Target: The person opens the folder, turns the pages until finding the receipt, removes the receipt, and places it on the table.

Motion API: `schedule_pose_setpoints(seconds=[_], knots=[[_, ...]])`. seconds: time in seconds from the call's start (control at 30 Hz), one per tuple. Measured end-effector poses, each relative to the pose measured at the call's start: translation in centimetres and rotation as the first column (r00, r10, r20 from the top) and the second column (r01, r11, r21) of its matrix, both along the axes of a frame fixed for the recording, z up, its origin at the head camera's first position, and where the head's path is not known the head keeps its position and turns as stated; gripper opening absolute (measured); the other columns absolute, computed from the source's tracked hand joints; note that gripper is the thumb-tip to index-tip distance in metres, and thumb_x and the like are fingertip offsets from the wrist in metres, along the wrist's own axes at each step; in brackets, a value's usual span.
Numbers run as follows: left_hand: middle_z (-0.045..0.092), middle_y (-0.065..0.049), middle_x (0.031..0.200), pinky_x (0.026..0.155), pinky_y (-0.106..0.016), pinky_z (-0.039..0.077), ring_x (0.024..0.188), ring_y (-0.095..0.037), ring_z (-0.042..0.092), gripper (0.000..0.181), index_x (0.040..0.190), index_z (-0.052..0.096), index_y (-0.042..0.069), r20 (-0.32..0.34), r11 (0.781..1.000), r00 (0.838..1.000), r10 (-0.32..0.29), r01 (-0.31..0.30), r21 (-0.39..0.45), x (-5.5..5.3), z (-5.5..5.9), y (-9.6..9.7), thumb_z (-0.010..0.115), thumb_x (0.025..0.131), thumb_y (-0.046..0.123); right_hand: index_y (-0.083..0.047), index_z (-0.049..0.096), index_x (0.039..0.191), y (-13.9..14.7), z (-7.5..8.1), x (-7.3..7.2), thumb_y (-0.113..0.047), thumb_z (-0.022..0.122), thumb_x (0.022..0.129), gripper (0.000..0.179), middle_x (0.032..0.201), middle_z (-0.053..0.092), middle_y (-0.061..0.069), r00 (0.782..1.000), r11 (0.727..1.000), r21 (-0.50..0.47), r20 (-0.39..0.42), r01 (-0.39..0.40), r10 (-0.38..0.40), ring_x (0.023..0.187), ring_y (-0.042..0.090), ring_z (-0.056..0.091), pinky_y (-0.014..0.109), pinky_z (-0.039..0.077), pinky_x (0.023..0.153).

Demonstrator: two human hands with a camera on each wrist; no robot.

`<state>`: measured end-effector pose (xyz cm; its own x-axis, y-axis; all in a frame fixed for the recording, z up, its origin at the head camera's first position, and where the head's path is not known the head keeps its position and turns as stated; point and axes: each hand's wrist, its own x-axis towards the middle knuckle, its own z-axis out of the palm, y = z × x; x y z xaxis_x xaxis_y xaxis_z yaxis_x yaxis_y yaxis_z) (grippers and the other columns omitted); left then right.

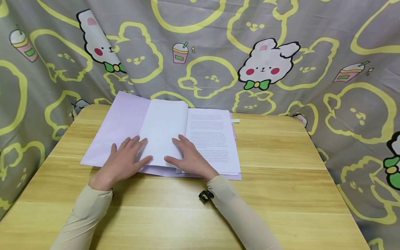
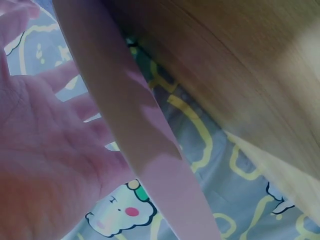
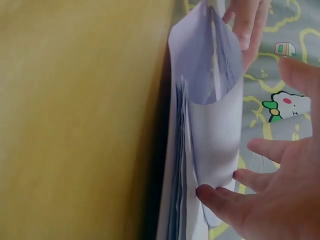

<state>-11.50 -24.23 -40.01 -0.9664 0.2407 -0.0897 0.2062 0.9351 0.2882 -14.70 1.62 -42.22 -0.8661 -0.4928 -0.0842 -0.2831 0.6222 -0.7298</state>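
**Lilac folder point(image 1: 125, 130) open, its papers seemingly part-way through**

The folder lies spread on the tabletop point(image 1: 281, 180), toward the far edge, its cover point(image 1: 118, 121) out to the left. That much is done: it is open, and a blank white sheet point(image 1: 164, 126) lies between the cover and a printed page point(image 1: 207, 139) on the right. The right-wrist view shows paper bowed up in a loop rather than flat, so the leafing looks unfinished. What seems left is settling that sheet, going through the stack point(image 3: 182, 170) and closing the cover.

The left hand point(image 1: 122, 159) is over the lower part of the cover, fingers spread; its grip is wide, with hold of nothing that shows. The right hand point(image 1: 189, 156) is spread too, fingertips seeming to touch the blank sheet near its right side, its grip pinching nothing. A pale tab point(image 1: 235, 121) sticks out past the printed page's right edge.
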Motion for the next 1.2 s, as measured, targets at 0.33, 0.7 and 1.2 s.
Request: schedule_pose_setpoints(seconds=[0.33,0.7,1.2], knots=[[0.029,-0.026,0.163,0.105,-0.087,0.010,0.148,-0.055,0.021,0.063,0.147,0.055,0.006,-0.010,1.000,1.000,-0.021,0.021,-0.022,0.2,-0.2,0.1,0.064,0.098,0.046,-0.009,0.048,0.153,-0.2,-0.5,0.4,-0.048,0.063,0.098,0.068,0.169,0.027,0.010,0.985,0.977,0.185,-0.114,-0.109,0.132,0.158,0.031,0.017,0.043,0.019,0.127],[0.037,-0.028,0.158,0.106,-0.086,0.009,0.147,-0.058,0.022,0.058,0.144,0.058,0.006,0.023,0.999,1.000,-0.020,0.021,-0.046,0.2,-0.4,0.1,0.068,0.097,0.040,-0.010,0.056,0.146,0.3,-0.2,0.4,-0.040,0.063,0.100,0.056,0.167,0.031,0.009,0.971,0.947,0.271,-0.112,-0.172,0.209,0.158,0.032,0.018,0.042,0.017,0.127],[0.038,-0.028,0.157,0.105,-0.087,0.009,0.146,-0.058,0.023,0.057,0.143,0.059,0.005,0.012,0.999,0.999,-0.029,0.030,-0.032,0.3,-0.4,0.3,0.069,0.097,0.038,-0.010,0.052,0.148,2.5,0.6,-0.9,-0.028,0.066,0.100,0.053,0.154,0.048,0.008,0.985,0.986,0.099,-0.102,-0.132,0.142,0.143,0.024,0.045,0.039,0.035,0.119]])
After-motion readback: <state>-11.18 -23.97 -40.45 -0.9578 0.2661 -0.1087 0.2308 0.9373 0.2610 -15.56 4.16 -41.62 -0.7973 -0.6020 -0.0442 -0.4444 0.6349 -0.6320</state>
